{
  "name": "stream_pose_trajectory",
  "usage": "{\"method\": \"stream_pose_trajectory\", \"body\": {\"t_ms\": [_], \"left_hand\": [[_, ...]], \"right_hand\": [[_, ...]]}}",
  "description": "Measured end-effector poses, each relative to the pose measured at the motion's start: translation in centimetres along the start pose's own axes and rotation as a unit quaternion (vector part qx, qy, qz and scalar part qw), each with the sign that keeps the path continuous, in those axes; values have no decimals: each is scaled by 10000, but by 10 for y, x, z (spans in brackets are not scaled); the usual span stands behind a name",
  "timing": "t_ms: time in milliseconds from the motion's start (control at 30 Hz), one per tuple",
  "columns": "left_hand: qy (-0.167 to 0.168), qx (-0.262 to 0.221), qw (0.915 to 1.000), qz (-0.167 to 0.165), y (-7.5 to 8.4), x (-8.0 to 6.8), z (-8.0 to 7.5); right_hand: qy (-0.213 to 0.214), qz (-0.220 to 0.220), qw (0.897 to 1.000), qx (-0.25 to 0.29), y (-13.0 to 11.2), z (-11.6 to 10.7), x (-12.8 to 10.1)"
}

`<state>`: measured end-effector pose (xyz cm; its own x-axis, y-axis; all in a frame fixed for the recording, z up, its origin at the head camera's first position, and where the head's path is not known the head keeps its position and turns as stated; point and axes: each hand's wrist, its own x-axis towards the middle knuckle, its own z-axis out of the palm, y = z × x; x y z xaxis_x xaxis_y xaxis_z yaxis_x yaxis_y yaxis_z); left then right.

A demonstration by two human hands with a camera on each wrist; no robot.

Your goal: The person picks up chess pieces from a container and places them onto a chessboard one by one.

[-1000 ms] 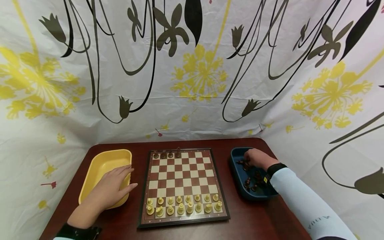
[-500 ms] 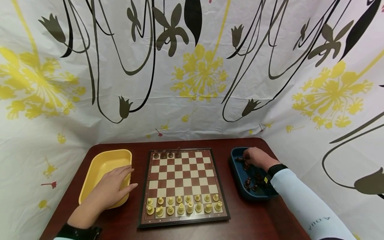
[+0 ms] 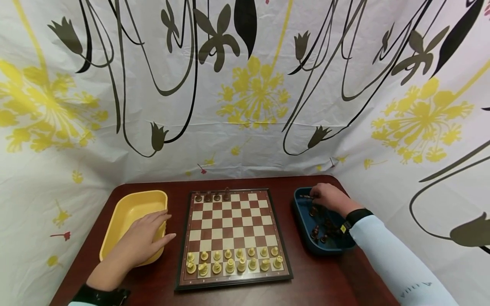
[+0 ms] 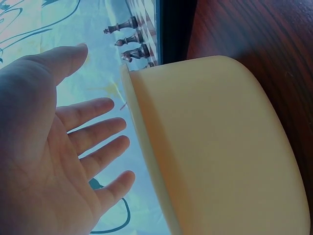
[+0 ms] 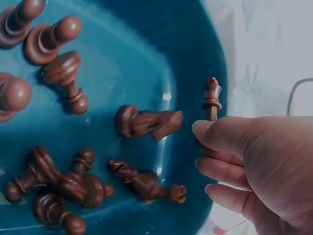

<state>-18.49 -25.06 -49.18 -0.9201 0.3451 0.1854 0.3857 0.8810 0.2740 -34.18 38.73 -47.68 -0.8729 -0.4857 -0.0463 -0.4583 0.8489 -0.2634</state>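
Observation:
My right hand (image 3: 330,198) pinches a dark brown chess piece with a flared crown (image 5: 212,95) between thumb and fingertips. It is a king or a queen; its lower part is hidden by the fingers. The hand is over the far end of a blue tray (image 3: 300,229). More dark chess pieces lie in the tray, among them a knight (image 5: 146,122) and several pawns (image 5: 54,39). On the left, my left hand (image 3: 143,236) hovers over or rests by the yellow tray (image 3: 115,214), its fingers extended and holding nothing.
Between the trays a chessboard (image 3: 233,221) lies on the dark red table (image 3: 183,185). Light pieces (image 3: 230,266) stand in two rows on the near side. Several dark pieces (image 3: 217,197) stand at the far left. A patterned cloth (image 3: 245,153) hangs behind.
My right hand has shifted slightly toward the tray's far edge and up, with the dark chess piece now in its fingers. The left hand has stayed in place.

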Motion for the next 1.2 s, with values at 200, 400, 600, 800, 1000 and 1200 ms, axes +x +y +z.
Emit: {"method": "stream_pose_trajectory", "body": {"t_ms": [200,400,600,800,1000,1200], "left_hand": [[-24,29,10000,31,-1,3,-2],[21,17,10000,83,1,4,-5],[43,15,9999,102,2,6,-5],[54,-27,9999,121,4,7,-6],[76,-37,9999,119,6,10,-4],[73,-109,9997,183,11,16,0]], "right_hand": [[385,-333,9987,11,-19,-15,-11],[499,-487,9975,-116,-42,-26,-15],[562,-553,9966,-218,-66,-29,-19],[554,-541,9969,-156,-88,-26,-23],[631,-774,9949,-145,-108,-21,-22],[629,-1012,9929,-61,-121,-12,-18]]}}
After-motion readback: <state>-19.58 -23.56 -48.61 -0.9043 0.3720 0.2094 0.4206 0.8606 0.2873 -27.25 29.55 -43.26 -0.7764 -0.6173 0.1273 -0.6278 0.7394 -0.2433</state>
